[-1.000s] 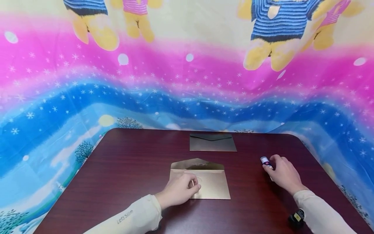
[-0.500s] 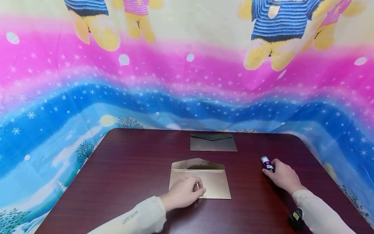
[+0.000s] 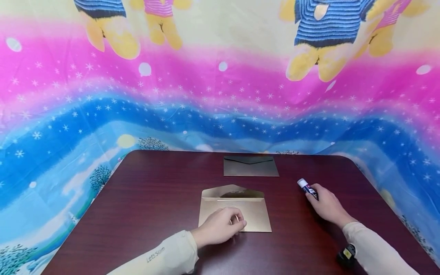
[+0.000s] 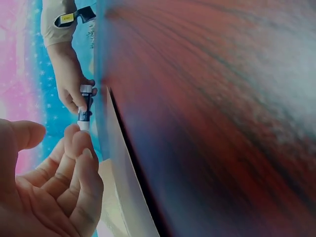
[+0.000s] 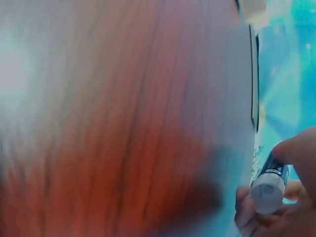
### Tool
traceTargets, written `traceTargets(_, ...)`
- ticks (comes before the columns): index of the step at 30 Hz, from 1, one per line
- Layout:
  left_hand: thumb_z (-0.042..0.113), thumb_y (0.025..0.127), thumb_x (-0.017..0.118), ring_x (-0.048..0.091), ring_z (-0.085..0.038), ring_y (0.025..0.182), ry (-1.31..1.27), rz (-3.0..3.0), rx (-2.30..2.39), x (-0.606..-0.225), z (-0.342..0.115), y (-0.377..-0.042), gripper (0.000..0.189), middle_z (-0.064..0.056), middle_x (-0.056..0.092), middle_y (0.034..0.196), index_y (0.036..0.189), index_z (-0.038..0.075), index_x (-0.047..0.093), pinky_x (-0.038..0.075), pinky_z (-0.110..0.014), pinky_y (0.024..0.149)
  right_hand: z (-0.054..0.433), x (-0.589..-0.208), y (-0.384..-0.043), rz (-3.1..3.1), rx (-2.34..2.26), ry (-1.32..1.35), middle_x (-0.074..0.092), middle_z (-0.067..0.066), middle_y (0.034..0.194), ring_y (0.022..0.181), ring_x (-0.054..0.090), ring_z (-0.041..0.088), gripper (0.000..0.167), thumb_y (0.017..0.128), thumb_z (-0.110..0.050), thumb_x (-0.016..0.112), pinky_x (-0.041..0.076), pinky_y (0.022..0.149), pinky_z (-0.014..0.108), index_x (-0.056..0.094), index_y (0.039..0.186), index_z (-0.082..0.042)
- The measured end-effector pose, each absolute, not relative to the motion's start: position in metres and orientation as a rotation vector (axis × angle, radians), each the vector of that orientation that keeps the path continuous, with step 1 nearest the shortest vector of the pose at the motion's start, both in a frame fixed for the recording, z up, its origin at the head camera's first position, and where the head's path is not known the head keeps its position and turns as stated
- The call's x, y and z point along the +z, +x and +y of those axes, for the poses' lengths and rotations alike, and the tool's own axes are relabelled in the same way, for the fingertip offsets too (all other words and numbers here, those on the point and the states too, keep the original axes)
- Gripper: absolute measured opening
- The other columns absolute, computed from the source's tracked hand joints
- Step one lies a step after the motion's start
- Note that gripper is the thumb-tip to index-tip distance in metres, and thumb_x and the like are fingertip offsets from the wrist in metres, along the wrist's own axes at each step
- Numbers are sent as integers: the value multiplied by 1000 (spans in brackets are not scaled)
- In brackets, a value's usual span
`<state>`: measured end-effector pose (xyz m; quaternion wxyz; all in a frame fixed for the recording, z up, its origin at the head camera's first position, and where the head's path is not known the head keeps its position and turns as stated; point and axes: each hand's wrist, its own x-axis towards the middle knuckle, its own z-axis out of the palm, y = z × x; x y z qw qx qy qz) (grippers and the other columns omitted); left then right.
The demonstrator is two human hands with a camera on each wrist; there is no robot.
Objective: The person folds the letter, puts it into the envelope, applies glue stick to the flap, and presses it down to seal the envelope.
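Observation:
My right hand (image 3: 328, 204) grips a glue stick (image 3: 307, 187) with a white cap and a dark printed body. In the right wrist view the glue stick's pale cap end (image 5: 269, 193) points toward the camera, between thumb and fingers. A gold envelope (image 3: 257, 214) lies in the middle of the table with its pointed flap (image 3: 233, 191) spread open away from me. Over its lower left part is my left hand (image 3: 221, 227), fingers loosely curled. Seen from the left wrist, nothing sits between that thumb and the fingers (image 4: 84, 182); whether the hand touches the paper I cannot tell.
A second, darker envelope (image 3: 251, 168) with its flap folded down lies near the far edge of the reddish-brown table (image 3: 154, 191). Behind the table hangs a colourful printed cloth (image 3: 206, 95). A small black device (image 3: 346, 255) is strapped at the right wrist.
The right hand has lifted the glue stick and brought it left, toward the gold envelope. The left hand has slid slightly right over that envelope.

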<state>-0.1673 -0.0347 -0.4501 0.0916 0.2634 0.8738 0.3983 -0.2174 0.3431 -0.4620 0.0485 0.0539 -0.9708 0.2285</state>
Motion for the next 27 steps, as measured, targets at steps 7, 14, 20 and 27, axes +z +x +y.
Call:
traceTargets(7,27,99,62,62,-11,51,789,2449,1375,-449,-33,-170,16,-10,71,72,90,15,68,47,-20,51,318,-448,-207,-2910,834,277,60,8,93,72,50,14,37,107,-26,50,42,61,26,50,134,-1)
traceTargets(14,21,100,61,67,-25,63,721,2352,1608,-442,-32,-172,17,-8,69,83,100,5,67,47,-20,50,291,-439,-191,-2871,964,398,56,4,87,61,44,6,34,105,-29,55,42,55,24,54,132,-9)
traceTargets(20,13,100,59,64,-16,68,650,2341,1792,-435,-35,-176,11,-14,68,90,104,5,65,49,-20,53,269,-436,-182,-2849,1011,474,55,1,86,62,44,5,30,104,-30,57,43,55,24,57,129,-12)
traceTargets(27,8,98,59,64,-9,72,644,2431,1866,-428,-39,-177,11,-11,70,91,107,10,65,53,-21,63,247,-432,-173,-2764,1124,654,62,-1,90,69,50,1,25,102,-23,61,46,59,22,62,126,-13)
